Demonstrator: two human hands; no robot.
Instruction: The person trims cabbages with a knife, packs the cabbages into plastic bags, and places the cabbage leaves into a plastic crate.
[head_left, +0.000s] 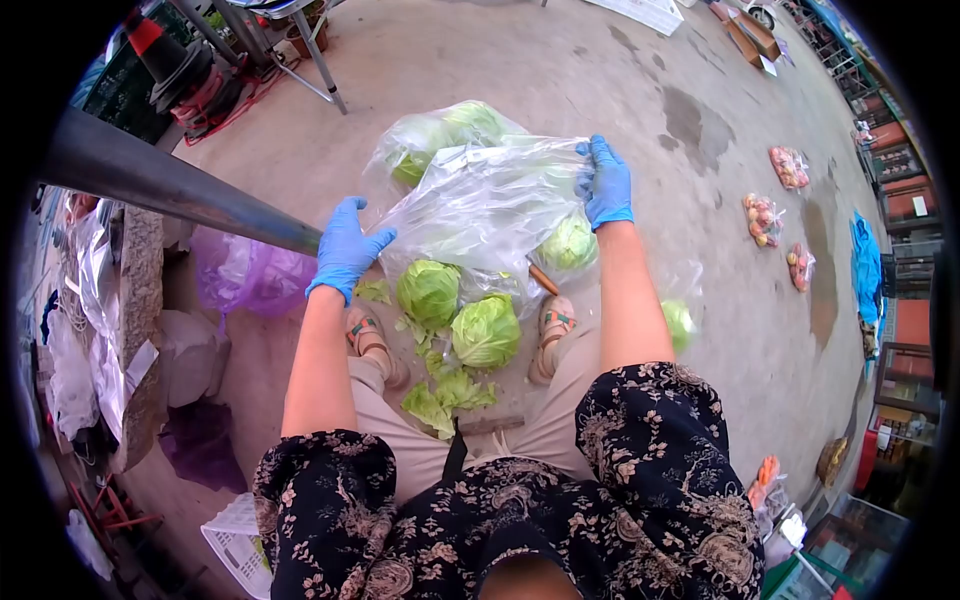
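pale green cabbages (485, 331), blue gloves (346, 245), black top (660, 450) with beige floral pattern, purple bag (250, 272), beige trousers (405, 440), orange-and-black cone (165, 55), grey floor (640, 120)

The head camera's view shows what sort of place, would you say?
Probably an outdoor market or produce yard: leafy green heads lie on the paved ground, bagged round produce sits off to the right, and a traffic cone stands at upper left.

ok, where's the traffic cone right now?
Head view, upper left: the traffic cone is beyond the left hand, between the dark green crate and the metal table legs.
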